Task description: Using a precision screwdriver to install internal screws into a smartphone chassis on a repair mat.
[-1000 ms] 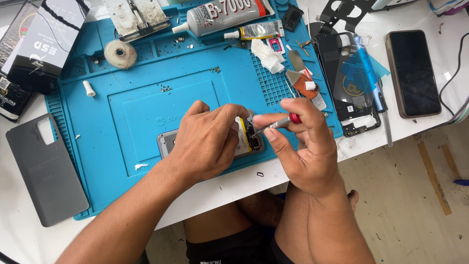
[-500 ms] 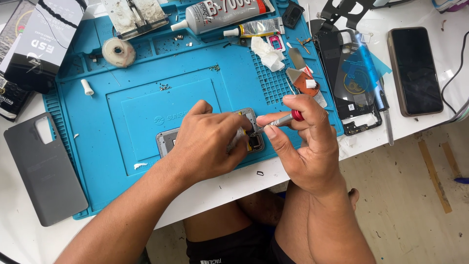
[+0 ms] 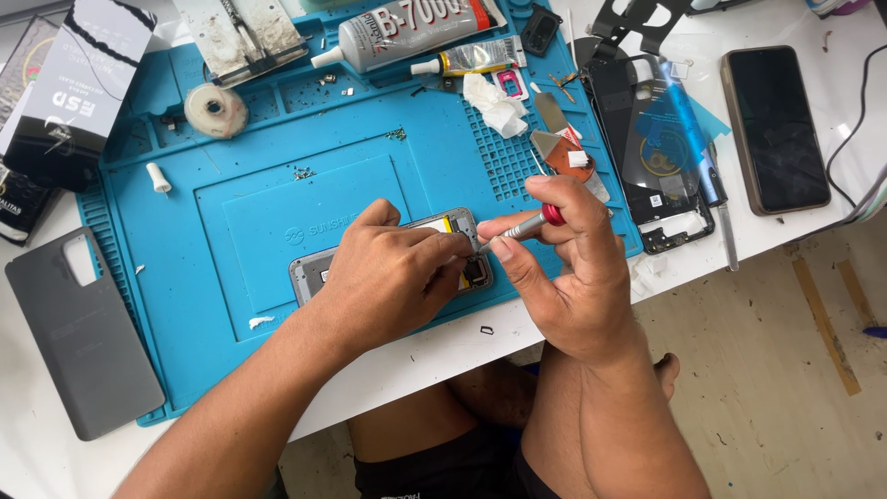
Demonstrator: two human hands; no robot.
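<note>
White counter [image 3: 443, 356] is covered by a blue repair mat [image 3: 277, 222], where an opened phone [image 3: 319, 268] is pinned under the left hand [image 3: 393, 282]. A red-capped screwdriver [image 3: 522, 226] is pinched in the right hand [image 3: 564, 268], tip at the phone's corner; unscrewing appears underway, and steady vertical pressure seems called for.

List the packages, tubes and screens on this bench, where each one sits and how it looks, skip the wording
Large glue tube: top centre on the blue mat, grey-white, red cap end.
Small tube: just below it, silvery, white nozzle.
Black-and-white box: top left, tilted, partly on the mat.
Dark phone screen: right, on the white table, unlit.
Grey back cover: left, flat.
</note>
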